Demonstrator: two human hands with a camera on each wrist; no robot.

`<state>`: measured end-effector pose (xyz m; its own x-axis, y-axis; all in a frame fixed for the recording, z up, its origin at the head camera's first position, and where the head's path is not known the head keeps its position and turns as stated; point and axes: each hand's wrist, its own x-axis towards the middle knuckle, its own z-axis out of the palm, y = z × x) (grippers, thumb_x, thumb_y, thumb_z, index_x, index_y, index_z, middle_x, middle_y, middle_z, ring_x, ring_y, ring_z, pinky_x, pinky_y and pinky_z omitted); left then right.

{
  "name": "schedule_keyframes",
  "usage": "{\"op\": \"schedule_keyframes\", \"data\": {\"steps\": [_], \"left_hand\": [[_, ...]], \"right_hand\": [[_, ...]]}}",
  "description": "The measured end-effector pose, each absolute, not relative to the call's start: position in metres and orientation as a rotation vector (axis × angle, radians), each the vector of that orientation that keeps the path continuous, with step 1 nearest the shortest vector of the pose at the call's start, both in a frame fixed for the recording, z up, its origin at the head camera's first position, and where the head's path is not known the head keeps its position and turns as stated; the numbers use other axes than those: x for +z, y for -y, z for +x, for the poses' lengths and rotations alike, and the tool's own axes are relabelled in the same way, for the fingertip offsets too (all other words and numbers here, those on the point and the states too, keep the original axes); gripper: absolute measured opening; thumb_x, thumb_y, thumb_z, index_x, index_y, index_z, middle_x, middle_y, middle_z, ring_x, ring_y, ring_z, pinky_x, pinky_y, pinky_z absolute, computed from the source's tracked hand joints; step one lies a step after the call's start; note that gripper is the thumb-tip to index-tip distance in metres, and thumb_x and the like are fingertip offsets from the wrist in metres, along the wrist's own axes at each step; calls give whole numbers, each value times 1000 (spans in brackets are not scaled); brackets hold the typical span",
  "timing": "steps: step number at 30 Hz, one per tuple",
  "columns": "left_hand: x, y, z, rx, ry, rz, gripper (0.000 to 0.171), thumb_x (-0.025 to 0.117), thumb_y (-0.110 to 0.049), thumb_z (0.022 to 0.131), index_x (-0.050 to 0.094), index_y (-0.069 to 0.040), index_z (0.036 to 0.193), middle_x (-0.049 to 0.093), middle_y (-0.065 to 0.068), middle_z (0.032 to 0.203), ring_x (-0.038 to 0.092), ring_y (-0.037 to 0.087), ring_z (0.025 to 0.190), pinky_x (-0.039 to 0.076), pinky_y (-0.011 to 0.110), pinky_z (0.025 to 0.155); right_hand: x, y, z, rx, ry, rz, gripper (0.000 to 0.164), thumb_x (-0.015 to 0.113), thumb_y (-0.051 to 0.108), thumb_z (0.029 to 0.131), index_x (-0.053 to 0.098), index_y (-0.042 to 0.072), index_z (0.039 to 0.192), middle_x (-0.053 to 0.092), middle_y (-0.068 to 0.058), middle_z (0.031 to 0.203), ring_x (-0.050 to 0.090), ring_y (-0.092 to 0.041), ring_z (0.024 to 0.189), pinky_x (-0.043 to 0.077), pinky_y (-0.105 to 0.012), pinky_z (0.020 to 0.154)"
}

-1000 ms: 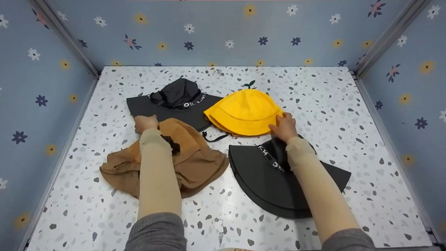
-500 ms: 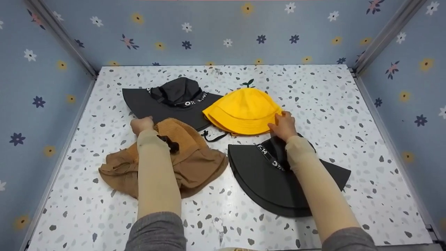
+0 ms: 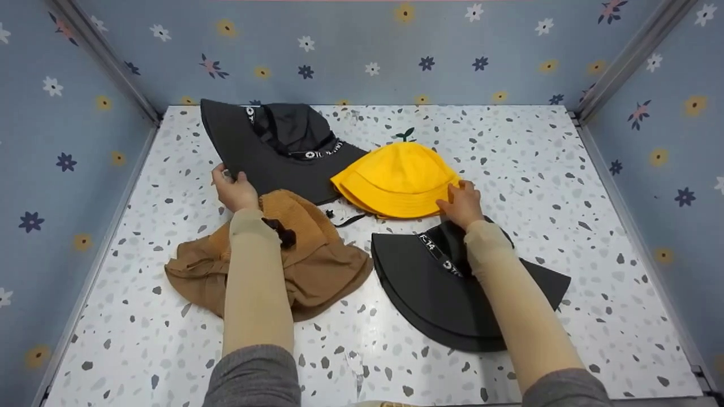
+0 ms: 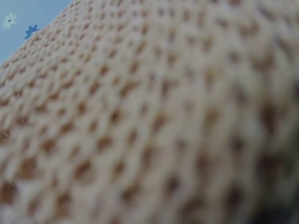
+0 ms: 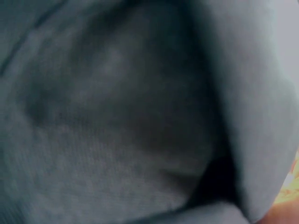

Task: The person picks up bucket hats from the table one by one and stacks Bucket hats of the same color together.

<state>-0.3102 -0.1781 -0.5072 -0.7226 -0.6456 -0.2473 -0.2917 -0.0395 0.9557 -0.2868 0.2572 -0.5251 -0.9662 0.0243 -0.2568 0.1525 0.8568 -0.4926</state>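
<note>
In the head view my left hand (image 3: pixel 235 189) pinches the left edge of the wide brim of a black sun hat (image 3: pixel 288 172) at the back left, and that side of the brim stands raised. My right hand (image 3: pixel 462 204) pinches the right edge of a yellow bucket hat (image 3: pixel 404 175) with a green sprout on top. The yellow hat's left edge overlaps the black brim. Under my left forearm lies a brown sun hat (image 3: pixel 322 271); its knitted crown (image 4: pixel 117 116) seems to fill the left wrist view, blurred.
A second black sun hat (image 3: pixel 430 299) lies at the front right, partly beneath my right forearm. Blurred dark fabric (image 5: pixel 107 116) covers most of the right wrist view. Flowered panels (image 3: pixel 367 51) wall in the speckled white table (image 3: pixel 611 316) on three sides.
The far-left black hat's brim has swung up and away on its left side, and its crown has shifted back. My left hand has turned with it. My right hand stays on the yellow hat.
</note>
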Motion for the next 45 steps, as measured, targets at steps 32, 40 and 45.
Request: {"op": "schedule_keyframes", "data": {"steps": [32, 40, 45], "left_hand": [[-447, 123, -296, -2215, 1259, 607, 29, 52, -5, 101, 47, -11, 128, 57, 9, 118, 62, 23, 100, 52, 39, 85], [-453, 104, -295, -2320, 1149, 549, 28, 50, -3, 101, 46, -11, 127, 57, 8, 114, 64, 20, 92, 54, 34, 76], [-459, 103, -300, -2275, 1073, 536, 30, 51, -5, 101, 45, -12, 130, 56, 7, 116, 63, 20, 96, 53, 33, 76]], "right_hand": [[-509, -236, -282, -864, -2989, 239, 55, 65, 26, 94, 51, -3, 140, 24, -23, 159, 23, -44, 143, 29, -52, 117], [-494, -208, -283, -1607, -2597, 285, 74, 63, 37, 97, 29, 6, 155, 34, -14, 158, 31, -30, 147, 28, -42, 121], [-494, -201, -283, -1725, -2394, 331, 77, 64, 38, 96, 28, 6, 156, 38, -13, 156, 37, -26, 144, 34, -37, 119]]}}
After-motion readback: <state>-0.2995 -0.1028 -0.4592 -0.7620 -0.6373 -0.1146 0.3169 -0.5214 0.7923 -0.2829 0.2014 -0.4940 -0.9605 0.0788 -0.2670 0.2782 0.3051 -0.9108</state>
